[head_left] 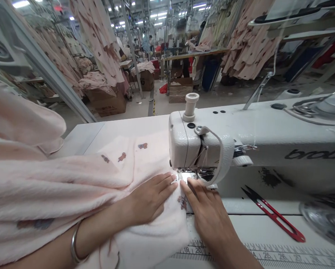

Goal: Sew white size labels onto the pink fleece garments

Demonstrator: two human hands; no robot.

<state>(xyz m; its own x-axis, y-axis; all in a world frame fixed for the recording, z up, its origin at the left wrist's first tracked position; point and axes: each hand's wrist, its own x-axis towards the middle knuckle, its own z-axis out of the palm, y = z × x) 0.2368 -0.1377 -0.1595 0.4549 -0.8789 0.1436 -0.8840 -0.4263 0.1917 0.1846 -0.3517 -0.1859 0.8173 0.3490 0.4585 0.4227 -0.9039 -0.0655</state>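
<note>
A pale pink fleece fabric (72, 186) with small printed bears lies across the white sewing table and runs under the head of a white sewing machine (201, 145). My left hand (152, 198) lies flat on the fabric, fingers stretched toward the needle area. My right hand (206, 209) presses flat on the fabric's edge just in front of the presser foot (189, 178), fingers extended. A silver bangle (76, 244) sits on my left wrist. The needle itself is mostly hidden behind the machine head.
Red-handled thread snips (273, 215) lie on the table right of the machine. A ruler strip (268, 256) runs along the table's front edge. Cardboard boxes (108, 102), hanging garments and another person at a far table (181, 41) fill the background.
</note>
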